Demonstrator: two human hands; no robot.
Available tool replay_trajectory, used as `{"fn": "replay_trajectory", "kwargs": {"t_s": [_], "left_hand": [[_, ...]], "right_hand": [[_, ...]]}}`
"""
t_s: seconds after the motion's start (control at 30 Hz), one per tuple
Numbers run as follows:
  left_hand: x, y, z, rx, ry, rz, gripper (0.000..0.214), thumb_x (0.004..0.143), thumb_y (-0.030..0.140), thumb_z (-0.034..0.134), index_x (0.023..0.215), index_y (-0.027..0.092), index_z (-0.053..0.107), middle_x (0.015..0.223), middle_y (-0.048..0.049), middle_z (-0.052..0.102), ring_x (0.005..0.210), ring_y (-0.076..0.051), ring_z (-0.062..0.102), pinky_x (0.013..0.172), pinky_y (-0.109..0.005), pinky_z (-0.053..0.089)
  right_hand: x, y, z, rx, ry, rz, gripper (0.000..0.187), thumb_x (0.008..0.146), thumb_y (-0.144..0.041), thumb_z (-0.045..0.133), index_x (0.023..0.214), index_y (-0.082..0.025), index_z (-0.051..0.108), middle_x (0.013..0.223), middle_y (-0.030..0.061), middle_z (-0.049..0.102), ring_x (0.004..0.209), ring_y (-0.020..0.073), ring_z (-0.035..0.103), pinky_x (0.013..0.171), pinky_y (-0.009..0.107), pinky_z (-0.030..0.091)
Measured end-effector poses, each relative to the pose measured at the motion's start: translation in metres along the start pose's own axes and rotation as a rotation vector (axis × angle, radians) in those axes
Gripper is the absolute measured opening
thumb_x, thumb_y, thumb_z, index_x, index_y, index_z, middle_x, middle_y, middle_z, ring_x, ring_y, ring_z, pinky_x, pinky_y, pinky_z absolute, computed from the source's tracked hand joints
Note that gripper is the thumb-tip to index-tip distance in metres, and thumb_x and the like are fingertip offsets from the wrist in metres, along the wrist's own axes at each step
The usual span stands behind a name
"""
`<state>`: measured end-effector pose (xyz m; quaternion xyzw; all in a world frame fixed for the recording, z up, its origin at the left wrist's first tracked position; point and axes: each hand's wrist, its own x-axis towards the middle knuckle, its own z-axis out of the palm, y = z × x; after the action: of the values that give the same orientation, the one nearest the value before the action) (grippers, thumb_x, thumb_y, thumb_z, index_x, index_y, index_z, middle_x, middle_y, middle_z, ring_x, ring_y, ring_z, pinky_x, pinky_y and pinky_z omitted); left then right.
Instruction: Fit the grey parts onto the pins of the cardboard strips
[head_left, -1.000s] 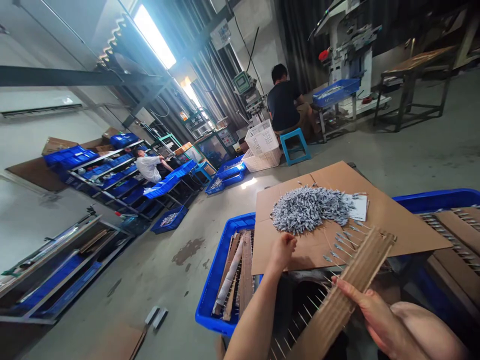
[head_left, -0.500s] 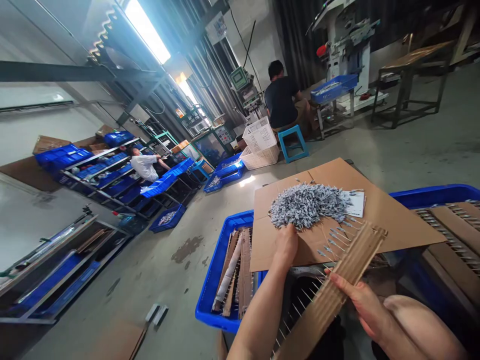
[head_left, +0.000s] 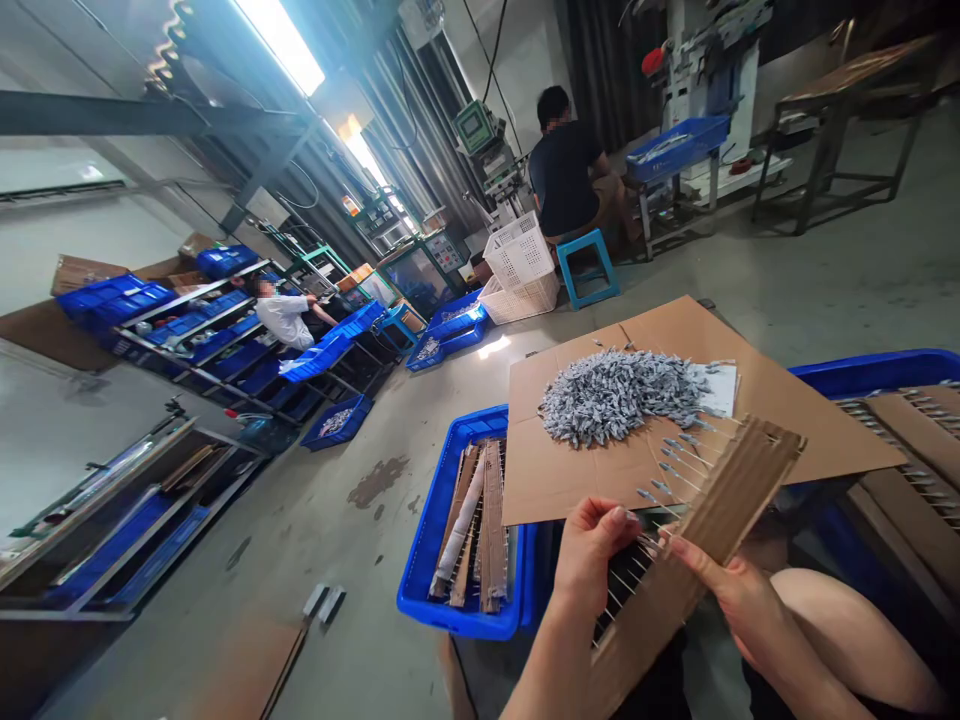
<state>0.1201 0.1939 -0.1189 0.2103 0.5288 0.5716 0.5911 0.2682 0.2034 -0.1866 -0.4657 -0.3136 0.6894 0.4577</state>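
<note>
Gripping the strip (head_left: 721,510), the right hand (head_left: 739,592) apparently steadied its pins (head_left: 684,480) for the left hand (head_left: 592,548), curled beside them, its closure and hold unclear; the pile (head_left: 615,395) lay beyond, likely for reach.

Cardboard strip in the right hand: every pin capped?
No, only partly: grey pieces cap the far pins; nearer pins on the strip look bare.

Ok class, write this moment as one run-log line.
left hand: close to sticks, grip unclear | right hand: holding cardboard strip | grey pile: on cardboard sheet
</note>
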Motion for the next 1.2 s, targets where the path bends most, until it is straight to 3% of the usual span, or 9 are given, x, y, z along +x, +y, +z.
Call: {"fn": "replay_trajectory", "kwargs": {"t_s": [0.17, 0.77, 1.0, 1.2], "left_hand": [[0.007, -0.010, 0.004, 0.020, -0.049, 0.010, 0.041, 0.058, 0.042, 0.085, 0.071, 0.013, 0.060, 0.072, -0.0066, 0.070, 0.066, -0.015, 0.064, 0.072, -0.027, 0.050], [0.008, -0.013, 0.012, 0.097, -0.128, -0.029, 0.040, 0.061, 0.043, 0.083, 0.068, 0.013, 0.057, 0.065, -0.0056, 0.068, 0.063, -0.015, 0.063, 0.069, -0.027, 0.047], [0.009, -0.018, 0.014, 0.105, -0.106, -0.060, 0.040, 0.059, 0.043, 0.083, 0.068, 0.014, 0.057, 0.063, -0.0027, 0.066, 0.058, -0.012, 0.058, 0.066, -0.025, 0.045], [0.009, -0.021, 0.016, 0.128, -0.132, -0.053, 0.041, 0.058, 0.044, 0.083, 0.067, 0.013, 0.058, 0.063, -0.0031, 0.065, 0.059, -0.012, 0.058, 0.065, -0.024, 0.044]], "right_hand": [[-0.001, -0.002, -0.002, 0.032, 0.050, -0.028, 0.029, 0.061, -0.046, 0.080, 0.075, -0.021, 0.080, 0.078, 0.0074, 0.080, 0.082, 0.0336, 0.072, 0.076, 0.041, 0.057], [-0.007, -0.014, 0.003, 0.082, 0.001, -0.001, 0.025, 0.062, -0.043, 0.079, 0.073, -0.021, 0.079, 0.073, 0.0060, 0.080, 0.075, 0.0309, 0.072, 0.071, 0.038, 0.056], [-0.005, -0.007, 0.002, -0.082, 0.133, 0.006, 0.025, 0.063, -0.042, 0.075, 0.070, -0.019, 0.078, 0.070, 0.0088, 0.079, 0.074, 0.0355, 0.073, 0.066, 0.041, 0.058], [-0.002, 0.000, 0.000, -0.033, 0.183, -0.043, 0.024, 0.062, -0.039, 0.076, 0.074, -0.018, 0.076, 0.073, 0.0073, 0.079, 0.075, 0.0328, 0.073, 0.066, 0.038, 0.058]]}}
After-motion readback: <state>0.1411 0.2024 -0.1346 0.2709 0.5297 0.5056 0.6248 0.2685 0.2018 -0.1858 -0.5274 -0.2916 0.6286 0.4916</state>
